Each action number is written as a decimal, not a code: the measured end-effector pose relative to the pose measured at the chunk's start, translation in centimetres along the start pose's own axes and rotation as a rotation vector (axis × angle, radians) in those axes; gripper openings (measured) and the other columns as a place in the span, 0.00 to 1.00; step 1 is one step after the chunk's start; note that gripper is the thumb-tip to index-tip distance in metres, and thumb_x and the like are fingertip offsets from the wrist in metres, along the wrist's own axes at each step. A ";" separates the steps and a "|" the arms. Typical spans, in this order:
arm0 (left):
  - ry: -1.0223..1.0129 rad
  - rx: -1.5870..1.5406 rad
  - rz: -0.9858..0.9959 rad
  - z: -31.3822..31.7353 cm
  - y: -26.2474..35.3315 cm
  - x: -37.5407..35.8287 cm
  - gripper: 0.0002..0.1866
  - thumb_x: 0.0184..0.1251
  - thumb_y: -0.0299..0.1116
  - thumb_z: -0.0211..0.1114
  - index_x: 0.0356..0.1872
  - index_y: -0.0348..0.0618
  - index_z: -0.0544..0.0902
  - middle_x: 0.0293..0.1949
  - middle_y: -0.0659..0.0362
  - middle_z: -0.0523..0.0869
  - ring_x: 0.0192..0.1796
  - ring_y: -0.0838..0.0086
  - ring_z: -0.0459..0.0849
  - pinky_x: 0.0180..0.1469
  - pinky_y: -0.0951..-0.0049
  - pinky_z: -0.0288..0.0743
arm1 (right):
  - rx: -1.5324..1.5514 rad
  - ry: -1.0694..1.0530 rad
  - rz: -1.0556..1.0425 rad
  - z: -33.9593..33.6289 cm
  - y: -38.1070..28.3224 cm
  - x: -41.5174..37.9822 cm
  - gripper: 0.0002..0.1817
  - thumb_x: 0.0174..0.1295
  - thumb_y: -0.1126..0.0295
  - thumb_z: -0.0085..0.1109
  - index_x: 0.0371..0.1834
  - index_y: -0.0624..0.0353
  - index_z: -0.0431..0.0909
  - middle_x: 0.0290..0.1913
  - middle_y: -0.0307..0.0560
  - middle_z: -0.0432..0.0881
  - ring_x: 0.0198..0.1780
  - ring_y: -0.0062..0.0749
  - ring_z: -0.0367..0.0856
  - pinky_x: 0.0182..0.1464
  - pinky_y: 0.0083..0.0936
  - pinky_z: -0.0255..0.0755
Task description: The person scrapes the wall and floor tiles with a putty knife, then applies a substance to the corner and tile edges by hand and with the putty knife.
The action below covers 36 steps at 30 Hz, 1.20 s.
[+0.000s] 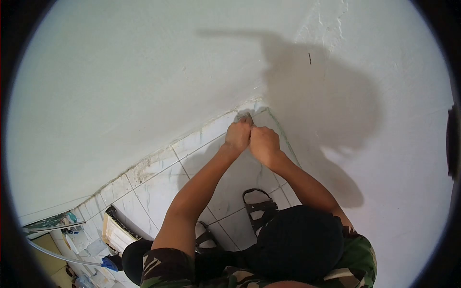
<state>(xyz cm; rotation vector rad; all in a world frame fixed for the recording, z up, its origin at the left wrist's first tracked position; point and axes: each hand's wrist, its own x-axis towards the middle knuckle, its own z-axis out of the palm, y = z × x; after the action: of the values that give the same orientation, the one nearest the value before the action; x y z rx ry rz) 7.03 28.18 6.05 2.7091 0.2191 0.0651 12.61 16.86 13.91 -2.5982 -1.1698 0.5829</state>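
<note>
Floor [158, 187]: white marbled tiles with dark grout lines, running into a corner between two white walls, its edge along the left wall chipped and stained. Directly on it: one dark strapped sandal [259, 207] at centre; a flat pale board [115, 234] lower left; assorted clutter [81, 245], too small to identify.

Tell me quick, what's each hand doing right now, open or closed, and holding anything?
Left hand: closed in a fist, pressed down at the floor corner on a small grey thing, too hidden to identify.
Right hand: closed beside it, touching the left; contents cannot be told.
</note>
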 end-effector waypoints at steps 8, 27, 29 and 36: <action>-0.026 -0.036 -0.137 -0.4 0.3 -0.2 0.15 0.54 0.28 0.68 0.43 0.35 0.79 0.46 0.42 0.83 0.46 0.50 0.87 0.46 0.56 0.83 | 0.061 0.078 -0.013 0.8 0.2 -0.5 0.07 0.58 0.74 0.55 0.38 0.63 0.80 0.33 0.63 0.85 0.39 0.60 0.85 0.43 0.50 0.79; 0.004 -0.022 -0.165 -1.8 -2.3 -3.1 0.12 0.58 0.33 0.65 0.41 0.38 0.79 0.42 0.44 0.85 0.42 0.50 0.88 0.42 0.56 0.83 | 0.072 -0.014 -0.089 0.8 -3.6 -0.5 0.08 0.57 0.76 0.54 0.35 0.67 0.83 0.34 0.64 0.86 0.39 0.59 0.87 0.44 0.47 0.81; 0.035 0.004 -0.131 -1.5 -2.9 -2.9 0.13 0.59 0.35 0.65 0.40 0.38 0.79 0.39 0.44 0.86 0.41 0.51 0.88 0.42 0.56 0.83 | 0.064 0.004 -0.046 2.0 -3.6 0.4 0.08 0.56 0.72 0.60 0.34 0.66 0.83 0.35 0.63 0.86 0.41 0.58 0.86 0.44 0.48 0.80; -0.002 -0.027 -0.173 -1.9 -3.8 -3.6 0.13 0.52 0.27 0.68 0.39 0.37 0.80 0.41 0.44 0.86 0.41 0.48 0.88 0.43 0.55 0.84 | 0.044 -0.011 -0.074 1.8 -5.0 0.5 0.09 0.56 0.70 0.60 0.33 0.66 0.84 0.36 0.62 0.86 0.41 0.59 0.86 0.44 0.48 0.80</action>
<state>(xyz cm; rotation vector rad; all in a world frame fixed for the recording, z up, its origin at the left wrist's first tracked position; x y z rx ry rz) 2.73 31.79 6.16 2.6516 0.4470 0.0141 8.75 20.58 14.04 -2.5070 -1.2368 0.6018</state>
